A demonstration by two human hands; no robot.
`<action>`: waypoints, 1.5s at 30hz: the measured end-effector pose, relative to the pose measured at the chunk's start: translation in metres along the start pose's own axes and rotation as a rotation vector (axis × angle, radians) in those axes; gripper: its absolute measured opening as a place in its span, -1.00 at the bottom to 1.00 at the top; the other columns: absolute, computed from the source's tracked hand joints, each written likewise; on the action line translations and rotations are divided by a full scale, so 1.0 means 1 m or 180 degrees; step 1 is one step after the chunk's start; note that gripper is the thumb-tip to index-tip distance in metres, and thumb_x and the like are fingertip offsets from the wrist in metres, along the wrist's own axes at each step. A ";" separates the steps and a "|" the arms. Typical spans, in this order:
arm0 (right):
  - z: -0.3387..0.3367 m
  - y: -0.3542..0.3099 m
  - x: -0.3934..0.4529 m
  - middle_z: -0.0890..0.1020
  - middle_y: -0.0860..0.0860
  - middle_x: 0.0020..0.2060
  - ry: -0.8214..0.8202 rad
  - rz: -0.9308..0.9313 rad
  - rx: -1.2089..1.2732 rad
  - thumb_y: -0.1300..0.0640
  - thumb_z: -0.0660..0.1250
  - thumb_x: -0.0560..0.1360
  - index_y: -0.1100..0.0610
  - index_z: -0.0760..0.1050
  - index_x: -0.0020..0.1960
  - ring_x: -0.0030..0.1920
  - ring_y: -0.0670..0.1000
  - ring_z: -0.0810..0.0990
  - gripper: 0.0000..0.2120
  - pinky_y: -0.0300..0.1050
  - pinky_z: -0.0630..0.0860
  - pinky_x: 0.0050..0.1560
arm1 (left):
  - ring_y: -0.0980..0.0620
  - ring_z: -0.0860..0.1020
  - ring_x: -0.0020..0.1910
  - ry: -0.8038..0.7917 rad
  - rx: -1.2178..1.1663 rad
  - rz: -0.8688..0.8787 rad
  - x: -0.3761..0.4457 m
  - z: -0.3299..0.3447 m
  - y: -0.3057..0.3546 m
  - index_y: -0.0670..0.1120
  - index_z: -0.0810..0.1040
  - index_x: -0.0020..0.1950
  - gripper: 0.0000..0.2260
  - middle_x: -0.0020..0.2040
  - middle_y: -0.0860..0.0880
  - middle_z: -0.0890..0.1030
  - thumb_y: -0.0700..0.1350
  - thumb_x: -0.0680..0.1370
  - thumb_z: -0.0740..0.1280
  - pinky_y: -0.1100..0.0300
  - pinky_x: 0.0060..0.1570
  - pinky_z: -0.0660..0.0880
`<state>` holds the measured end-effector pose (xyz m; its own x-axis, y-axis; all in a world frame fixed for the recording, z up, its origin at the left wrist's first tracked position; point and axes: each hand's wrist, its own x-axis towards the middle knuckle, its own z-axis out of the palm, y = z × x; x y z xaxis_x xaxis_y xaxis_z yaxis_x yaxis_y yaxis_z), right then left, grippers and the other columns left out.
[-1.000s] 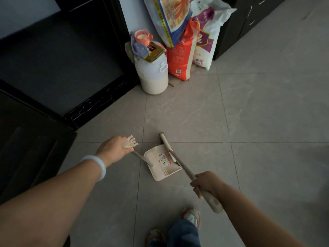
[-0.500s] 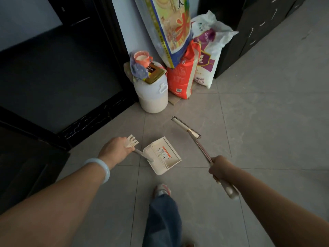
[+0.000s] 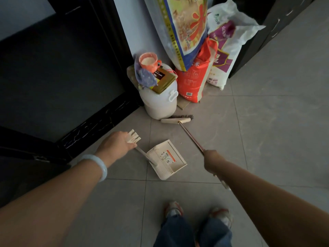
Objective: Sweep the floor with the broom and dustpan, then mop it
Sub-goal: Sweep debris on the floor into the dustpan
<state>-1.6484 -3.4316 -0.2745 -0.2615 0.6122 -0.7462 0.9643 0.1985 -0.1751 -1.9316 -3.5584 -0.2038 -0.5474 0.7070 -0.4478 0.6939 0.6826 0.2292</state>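
While both hands grip their tools, the broom (image 3: 178,120) reaches the far end of its stroke, its head lying crosswise, left to right, with the bristles against the foot of a white plastic jug (image 3: 159,102). Its long handle runs back, near and right, to the right hand (image 3: 212,162), closed around the shaft. The dustpan (image 3: 168,159) sits on the tiled floor (image 3: 267,139) between the hands, nearer than the broom head and slightly left of it, its open mouth apparently turned to the far right. The left hand (image 3: 117,142) is closed on the dustpan's comb-topped handle. Judged from this, the coming pull must draw the broom near and slightly left toward the pan. A red sack (image 3: 194,81) shows Chinese characters; a white sack (image 3: 224,56) bears purple lettering too distorted to read; the dustpan's sticker is illegible.
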 end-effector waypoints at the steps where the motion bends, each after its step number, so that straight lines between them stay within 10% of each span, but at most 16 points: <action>1: -0.003 -0.006 0.008 0.55 0.22 0.17 0.0042 -0.0023 -0.0165 0.29 0.17 0.57 0.29 0.37 0.36 0.15 0.19 0.59 -0.64 -0.04 0.57 0.07 | -0.14 0.60 -0.03 0.0005 0.0028 0.0016 0.004 -0.002 0.000 -0.13 0.60 0.05 -0.71 -0.01 -0.14 0.64 0.05 0.47 0.44 0.08 -0.07 0.53; 6: -0.020 0.003 0.011 0.49 0.19 0.27 -0.0048 -0.0043 -0.0756 0.28 0.12 0.59 0.23 0.29 0.44 0.21 0.16 0.57 -0.59 -0.08 0.52 0.19 | -0.16 0.60 -0.01 -0.0042 0.0002 -0.0038 0.010 -0.004 -0.006 -0.14 0.59 0.04 -0.70 0.00 -0.14 0.64 0.07 0.47 0.44 0.08 -0.05 0.52; 15: -0.050 0.047 -0.029 0.54 0.16 0.09 -0.0146 0.0206 -0.0700 0.30 0.16 0.54 0.15 0.36 0.37 0.04 0.17 0.63 -0.60 -0.15 0.57 -0.28 | -0.15 0.61 -0.04 -0.0140 -0.0054 -0.0018 0.016 -0.013 -0.001 -0.13 0.61 0.01 -0.69 -0.04 -0.15 0.66 0.07 0.44 0.47 0.08 -0.08 0.53; 21: -0.042 0.038 0.003 0.50 0.14 -0.10 -0.0182 0.0343 -0.0045 0.34 0.24 0.52 0.28 0.39 0.28 -0.42 0.00 0.51 -0.67 -0.30 0.34 -0.70 | -0.14 0.60 -0.07 -0.0195 0.0080 0.0028 0.020 -0.016 0.000 -0.11 0.60 -0.02 -0.71 -0.07 -0.12 0.64 0.09 0.45 0.46 0.10 -0.11 0.52; 32: -0.020 0.073 -0.065 0.52 0.07 -0.46 -0.0795 0.0338 0.1529 0.32 0.32 0.48 0.12 0.43 0.36 -0.60 -0.09 0.44 -0.54 -0.27 0.40 -0.59 | -0.16 0.60 -0.02 -0.0209 0.0094 0.0103 0.018 -0.015 -0.001 -0.14 0.60 0.02 -0.72 -0.04 -0.15 0.65 0.04 0.47 0.46 0.12 -0.13 0.47; 45: 0.020 0.032 -0.087 0.53 0.04 -0.36 -0.0947 0.0259 0.1659 0.31 0.29 0.49 0.21 0.50 0.25 -0.46 -0.08 0.49 -0.67 -0.28 0.47 -0.47 | -0.14 0.61 -0.05 -0.0199 0.0095 0.0085 0.009 -0.011 0.002 -0.10 0.61 -0.01 -0.75 -0.06 -0.11 0.66 0.06 0.46 0.46 0.09 -0.07 0.53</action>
<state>-1.5937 -3.4939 -0.2282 -0.2360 0.3544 -0.9048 0.8935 -0.2870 -0.3455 -1.9407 -3.5485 -0.1976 -0.4990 0.7112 -0.4951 0.7220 0.6572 0.2164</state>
